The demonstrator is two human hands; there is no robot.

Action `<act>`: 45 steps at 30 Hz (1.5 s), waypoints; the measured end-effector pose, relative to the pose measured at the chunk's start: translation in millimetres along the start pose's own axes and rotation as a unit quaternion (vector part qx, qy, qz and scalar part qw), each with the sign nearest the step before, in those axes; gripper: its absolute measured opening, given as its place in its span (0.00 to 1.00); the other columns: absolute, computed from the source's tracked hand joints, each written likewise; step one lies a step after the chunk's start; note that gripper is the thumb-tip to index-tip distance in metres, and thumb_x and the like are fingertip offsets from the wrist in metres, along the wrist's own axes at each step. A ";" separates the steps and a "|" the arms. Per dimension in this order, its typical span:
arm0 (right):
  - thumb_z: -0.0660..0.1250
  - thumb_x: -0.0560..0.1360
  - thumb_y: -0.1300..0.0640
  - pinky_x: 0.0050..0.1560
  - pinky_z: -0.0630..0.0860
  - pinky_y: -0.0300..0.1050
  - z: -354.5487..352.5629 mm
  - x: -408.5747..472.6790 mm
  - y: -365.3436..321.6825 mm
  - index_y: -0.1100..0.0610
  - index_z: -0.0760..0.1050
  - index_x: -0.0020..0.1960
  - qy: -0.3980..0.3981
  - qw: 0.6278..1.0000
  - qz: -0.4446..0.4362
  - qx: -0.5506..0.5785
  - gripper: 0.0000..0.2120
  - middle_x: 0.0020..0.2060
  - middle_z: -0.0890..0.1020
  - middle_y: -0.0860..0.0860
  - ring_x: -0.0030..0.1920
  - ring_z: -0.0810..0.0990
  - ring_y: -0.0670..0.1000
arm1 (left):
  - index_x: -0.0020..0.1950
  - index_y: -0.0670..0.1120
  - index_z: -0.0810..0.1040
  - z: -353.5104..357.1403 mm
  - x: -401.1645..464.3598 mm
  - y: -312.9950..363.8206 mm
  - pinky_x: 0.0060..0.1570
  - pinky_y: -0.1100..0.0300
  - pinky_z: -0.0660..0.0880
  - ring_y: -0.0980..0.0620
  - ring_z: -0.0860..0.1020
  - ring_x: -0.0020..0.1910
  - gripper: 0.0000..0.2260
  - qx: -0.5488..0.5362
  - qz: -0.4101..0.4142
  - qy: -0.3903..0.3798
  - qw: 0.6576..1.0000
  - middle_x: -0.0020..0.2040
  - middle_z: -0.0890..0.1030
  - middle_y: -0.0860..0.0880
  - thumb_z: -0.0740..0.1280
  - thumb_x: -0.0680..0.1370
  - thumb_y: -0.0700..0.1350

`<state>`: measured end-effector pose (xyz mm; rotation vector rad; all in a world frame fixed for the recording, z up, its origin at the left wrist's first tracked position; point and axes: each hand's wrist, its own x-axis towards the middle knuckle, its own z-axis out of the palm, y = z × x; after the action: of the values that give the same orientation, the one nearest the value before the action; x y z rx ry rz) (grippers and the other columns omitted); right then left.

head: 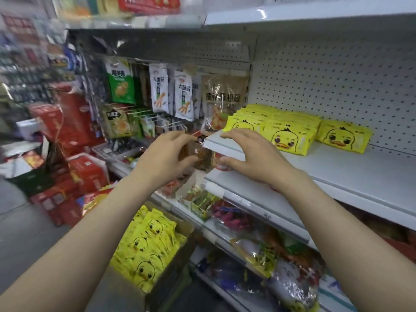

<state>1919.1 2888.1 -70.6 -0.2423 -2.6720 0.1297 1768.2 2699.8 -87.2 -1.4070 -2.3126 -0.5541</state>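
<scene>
right grip [252, 154] clasping shelf corner [211, 145], duck packets [286, 138] just behind

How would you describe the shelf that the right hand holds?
Look at the white pegboard rack on the right. The shelf is the white one carrying yellow duck packets, with the right hand gripping its left front corner. Shelves below hold mixed colourful bags.

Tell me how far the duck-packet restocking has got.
Done: stacks of yellow duck packets lie at the back of the white shelf. In hand: no packet; the right hand grips the shelf's front corner, and the left hand reaches a small dark thing there, too blurred to tell whether it is pinched. Left: the carton below holds many more, and much of the shelf is bare.
</scene>
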 end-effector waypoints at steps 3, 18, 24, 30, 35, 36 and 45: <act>0.66 0.76 0.40 0.68 0.65 0.47 23.4 34.9 -22.5 0.46 0.66 0.73 -0.009 1.000 -0.026 0.014 0.28 0.71 0.70 0.47 0.71 0.67 0.50 | 0.70 0.51 0.72 -2.1 -5.1 -39.4 0.67 0.50 0.67 0.45 0.69 0.69 0.23 0.004 -0.021 0.000 1.000 0.69 0.72 0.46 0.68 0.77 0.55; 0.65 0.77 0.40 0.68 0.66 0.47 218.0 261.0 -109.8 0.46 0.64 0.74 -0.100 0.994 0.000 0.049 0.29 0.72 0.68 0.46 0.71 0.66 0.49 | 0.70 0.49 0.73 57.2 50.5 -313.8 0.63 0.48 0.71 0.42 0.71 0.67 0.22 0.008 -0.034 -0.078 0.996 0.69 0.73 0.44 0.68 0.77 0.53; 0.66 0.77 0.40 0.65 0.70 0.49 302.3 293.9 -101.9 0.46 0.63 0.75 -0.182 0.981 0.046 0.049 0.30 0.72 0.68 0.48 0.71 0.67 0.52 | 0.68 0.46 0.74 118.5 59.0 -379.8 0.60 0.49 0.72 0.41 0.74 0.63 0.22 -0.023 -0.035 -0.131 0.990 0.65 0.75 0.42 0.70 0.76 0.52; 0.69 0.75 0.43 0.61 0.73 0.53 397.2 278.7 -83.0 0.49 0.66 0.73 -0.288 0.950 0.099 0.074 0.30 0.69 0.72 0.53 0.66 0.72 0.57 | 0.67 0.48 0.75 212.4 28.9 -413.0 0.59 0.47 0.74 0.39 0.75 0.61 0.22 -0.082 -0.094 -0.217 0.968 0.63 0.76 0.41 0.72 0.74 0.51; 0.69 0.74 0.41 0.61 0.73 0.52 483.6 228.6 -69.6 0.50 0.67 0.72 -0.397 0.903 0.130 0.100 0.30 0.68 0.73 0.55 0.66 0.73 0.57 | 0.63 0.47 0.77 290.7 -21.4 -425.3 0.58 0.47 0.74 0.38 0.76 0.59 0.20 -0.121 -0.126 -0.308 0.935 0.60 0.78 0.41 0.73 0.74 0.51; 0.69 0.75 0.41 0.61 0.73 0.50 497.6 216.5 -68.0 0.51 0.67 0.73 -0.423 0.891 0.131 0.102 0.30 0.68 0.73 0.55 0.66 0.72 0.57 | 0.64 0.48 0.77 303.8 -32.2 -426.4 0.59 0.47 0.74 0.39 0.75 0.61 0.20 -0.125 -0.141 -0.330 0.925 0.61 0.78 0.41 0.72 0.74 0.52; 0.72 0.71 0.39 0.51 0.77 0.47 586.4 90.9 -71.4 0.51 0.77 0.58 -0.602 0.750 0.232 0.143 0.22 0.52 0.82 0.52 0.56 0.79 0.55 | 0.67 0.50 0.75 397.3 -138.4 -411.0 0.58 0.51 0.74 0.44 0.75 0.61 0.25 -0.211 -0.226 -0.511 0.802 0.64 0.77 0.44 0.73 0.73 0.55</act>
<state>1566.8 2805.3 -546.3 -1.0074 -3.6641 1.2234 1414.7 2626.1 -551.3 -1.5684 -3.6494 -0.5249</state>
